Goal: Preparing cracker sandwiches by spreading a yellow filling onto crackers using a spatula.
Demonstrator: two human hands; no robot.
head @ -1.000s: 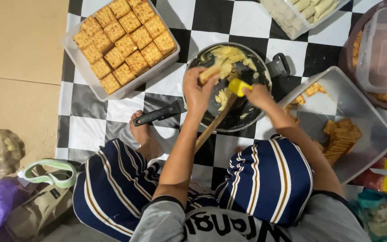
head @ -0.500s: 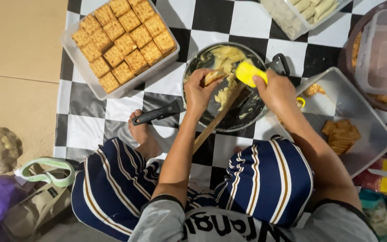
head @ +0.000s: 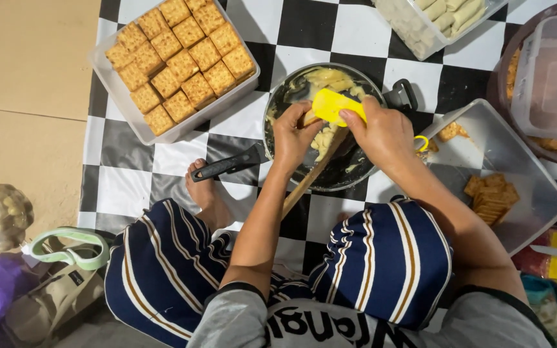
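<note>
I sit on a checkered mat over a dark frying pan (head: 356,174) with pale yellow filling (head: 327,80) in it. My left hand (head: 294,135) holds a small cracker over the pan. A wooden spatula handle (head: 304,187) slants out from under that hand toward my lap. My right hand (head: 381,132) grips a yellow scraper (head: 333,104) whose blade meets the cracker at my left fingertips. The pan's black handle (head: 227,165) points left, near my bare foot.
A white tray of square brown crackers (head: 178,64) lies at the upper left. A clear tray with a few crackers (head: 494,193) sits to the right. A tub of pale rolls (head: 443,19) and a lidded round container (head: 549,77) are at the top right. Bags lie at the lower left.
My right hand has lifted the yellow scraper out of the pan and brought it up to the cracker in my left hand. The left hand stayed over the pan.
</note>
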